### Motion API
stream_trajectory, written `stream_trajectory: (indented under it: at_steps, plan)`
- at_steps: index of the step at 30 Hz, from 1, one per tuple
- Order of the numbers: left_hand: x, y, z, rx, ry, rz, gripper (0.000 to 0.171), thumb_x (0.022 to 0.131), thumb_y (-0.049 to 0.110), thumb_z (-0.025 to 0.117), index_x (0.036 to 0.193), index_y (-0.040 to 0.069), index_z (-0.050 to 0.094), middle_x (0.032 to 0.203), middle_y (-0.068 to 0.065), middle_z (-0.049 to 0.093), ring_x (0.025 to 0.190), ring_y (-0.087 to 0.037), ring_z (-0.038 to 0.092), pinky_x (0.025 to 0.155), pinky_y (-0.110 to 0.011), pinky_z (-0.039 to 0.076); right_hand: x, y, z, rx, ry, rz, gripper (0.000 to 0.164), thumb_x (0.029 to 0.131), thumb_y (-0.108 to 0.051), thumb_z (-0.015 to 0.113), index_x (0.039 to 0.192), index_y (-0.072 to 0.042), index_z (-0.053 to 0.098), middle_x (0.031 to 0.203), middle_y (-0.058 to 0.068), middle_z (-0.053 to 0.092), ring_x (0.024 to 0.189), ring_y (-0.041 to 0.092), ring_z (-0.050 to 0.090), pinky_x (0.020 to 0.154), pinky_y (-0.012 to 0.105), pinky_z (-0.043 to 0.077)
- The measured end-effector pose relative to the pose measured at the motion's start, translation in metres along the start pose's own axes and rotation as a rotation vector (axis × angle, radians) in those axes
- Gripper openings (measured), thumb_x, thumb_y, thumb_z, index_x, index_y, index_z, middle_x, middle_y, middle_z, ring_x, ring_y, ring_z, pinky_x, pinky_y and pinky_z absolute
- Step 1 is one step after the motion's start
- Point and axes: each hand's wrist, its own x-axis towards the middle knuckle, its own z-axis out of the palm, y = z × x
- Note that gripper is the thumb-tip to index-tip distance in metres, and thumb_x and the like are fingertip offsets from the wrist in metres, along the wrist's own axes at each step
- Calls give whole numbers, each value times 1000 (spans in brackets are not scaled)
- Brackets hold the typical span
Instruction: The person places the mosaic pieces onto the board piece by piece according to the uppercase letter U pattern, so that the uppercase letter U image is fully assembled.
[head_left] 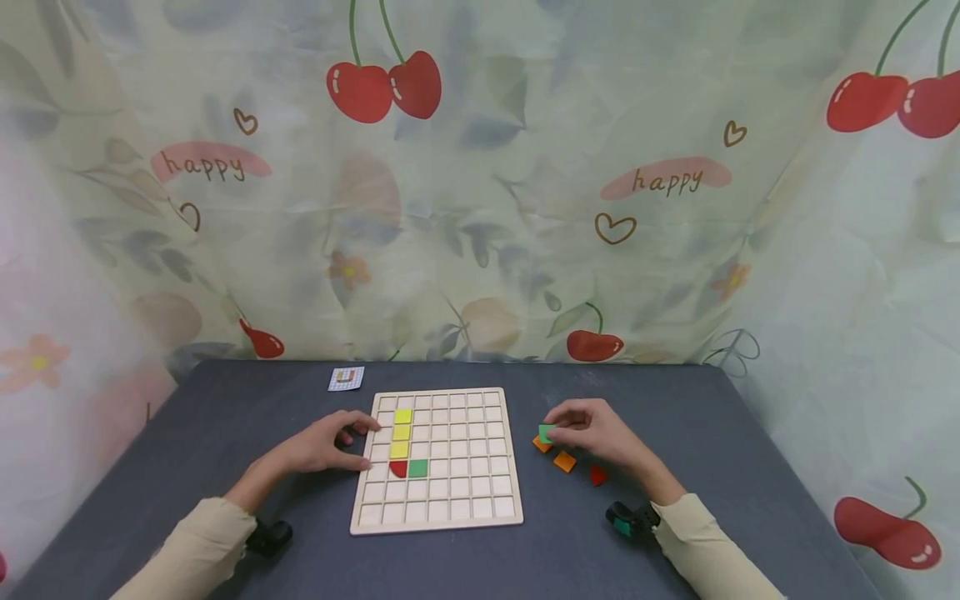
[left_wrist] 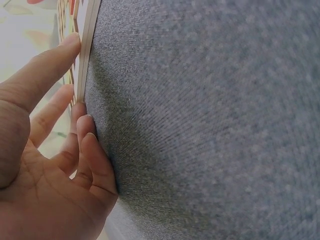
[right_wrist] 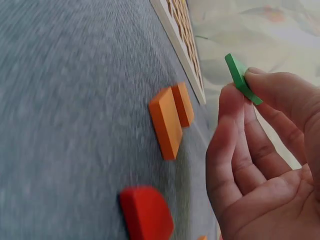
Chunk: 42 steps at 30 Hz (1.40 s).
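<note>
Right hand [head_left: 597, 431] pinches green square tile [right_wrist: 240, 79] thumb-to-fingers, clear of table [head_left: 570, 533], near orange tiles [head_left: 565, 462]. Left hand [head_left: 327, 443], thumb and fingers spread, touches wooden grid board [head_left: 459, 468] at left rim, probably bracing it; grip firmness unclear.

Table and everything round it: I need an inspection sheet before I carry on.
Surface: dark table
Job's things: board bearing three yellow tiles, a red piece and a green tile; to its right, orange pieces and a loose red piece; beyond it, a card
Clutter: nothing seen
Hands: left hand touches the board's left edge; right hand pinches a second green tile, raised off the table
Cables: thin wire at the table's far right corner
Surroundings: printed curtain behind
</note>
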Motion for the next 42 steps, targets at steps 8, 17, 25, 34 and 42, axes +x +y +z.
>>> stream_trajectory:
  at_steps: [8,17,25,34,42]
  plan:
    - [0,-1,0,5,4,1,55,85,27,85,131,6,63,119,-11,56,102,-30,54,90,-50,44,12,-2,14,35,-59,-56,16,97,-9,71,112,-3,72,98,15,71,86,44,67,75,49,55]
    - [0,-1,0,1,10,-3,54,85,25,85,131,6,63,119,-11,56,101,-30,54,89,-50,44,30,-10,34,15,-97,-68,17,97,-12,72,112,-6,73,94,11,71,78,39,62,66,39,52]
    - [-1,0,0,-2,10,-4,54,85,26,86,130,6,63,118,-11,56,100,-29,54,89,-49,45,46,-16,57,36,-148,-110,15,96,-8,72,110,-2,73,98,10,72,81,39,65,71,41,55]
    - [1,-1,0,-2,10,-15,55,84,27,86,131,7,63,119,-10,56,101,-29,54,89,-49,44,59,-22,77,73,-174,-68,15,93,-10,76,108,-6,75,90,7,73,73,34,64,64,37,54]
    - [0,-1,0,-5,8,-24,56,84,26,87,131,7,63,120,-11,56,102,-29,54,89,-49,45,69,-29,94,100,-220,-108,15,93,-6,75,106,0,74,90,14,72,72,43,64,65,44,56]
